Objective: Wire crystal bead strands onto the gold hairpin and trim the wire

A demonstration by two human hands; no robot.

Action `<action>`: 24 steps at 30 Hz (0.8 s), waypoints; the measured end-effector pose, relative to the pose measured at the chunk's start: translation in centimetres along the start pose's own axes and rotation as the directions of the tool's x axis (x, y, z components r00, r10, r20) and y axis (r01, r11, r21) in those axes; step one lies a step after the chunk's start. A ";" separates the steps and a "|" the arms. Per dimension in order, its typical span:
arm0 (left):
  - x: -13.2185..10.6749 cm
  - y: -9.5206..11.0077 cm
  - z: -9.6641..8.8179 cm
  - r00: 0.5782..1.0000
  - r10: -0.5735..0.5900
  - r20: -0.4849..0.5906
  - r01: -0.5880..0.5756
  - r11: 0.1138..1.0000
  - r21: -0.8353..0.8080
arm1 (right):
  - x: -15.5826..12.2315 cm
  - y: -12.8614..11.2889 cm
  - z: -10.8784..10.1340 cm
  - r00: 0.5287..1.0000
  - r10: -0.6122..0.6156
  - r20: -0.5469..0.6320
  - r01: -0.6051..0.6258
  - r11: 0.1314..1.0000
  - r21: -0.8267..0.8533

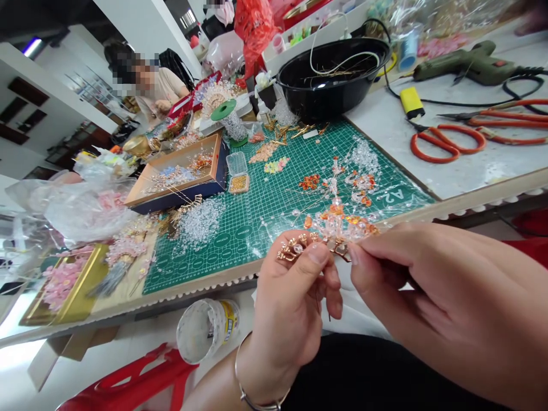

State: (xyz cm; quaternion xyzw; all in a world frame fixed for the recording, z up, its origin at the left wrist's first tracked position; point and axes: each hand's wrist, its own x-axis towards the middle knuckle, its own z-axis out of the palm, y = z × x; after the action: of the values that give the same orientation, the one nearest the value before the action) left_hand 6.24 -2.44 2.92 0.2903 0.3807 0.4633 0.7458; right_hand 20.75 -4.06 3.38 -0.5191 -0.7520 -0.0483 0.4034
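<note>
Between my two hands, above the front edge of the table, is a beaded hair ornament [338, 222] with clear and orange beads on a gold-coloured metal base. My left hand [295, 291] is closed on the gold base, its thumb pressing from above. My right hand [402, 268] pinches the other end of the base between thumb and fingertips. Thin wires with small clear beads stick out from the ornament. Behind it on the green cutting mat [257, 222] lie a pile of orange beads [310, 182] and a heap of clear beads [363, 156].
Behind the mat stands a black basin [334, 80]. Orange-handled scissors [445, 142], a yellow lighter [411, 103] and a green glue gun [466, 64] lie at the right. A box of beaded pieces [180, 171] sits left. Below are a white bucket [201, 331] and red stool [132, 382]. Another person [160, 85] sits beyond.
</note>
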 end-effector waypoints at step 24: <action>-0.3 -0.2 -0.1 0.999 -0.033 -0.018 0.033 0.999 -0.012 | -0.4 0.1 -0.2 0.992 -0.124 -0.021 0.124 0.992 -0.005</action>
State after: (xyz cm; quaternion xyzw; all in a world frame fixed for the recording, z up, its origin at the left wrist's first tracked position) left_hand 6.18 -2.77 2.81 0.2753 0.3896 0.4557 0.7515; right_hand 21.00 -4.41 3.17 -0.4716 -0.7783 -0.0805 0.4067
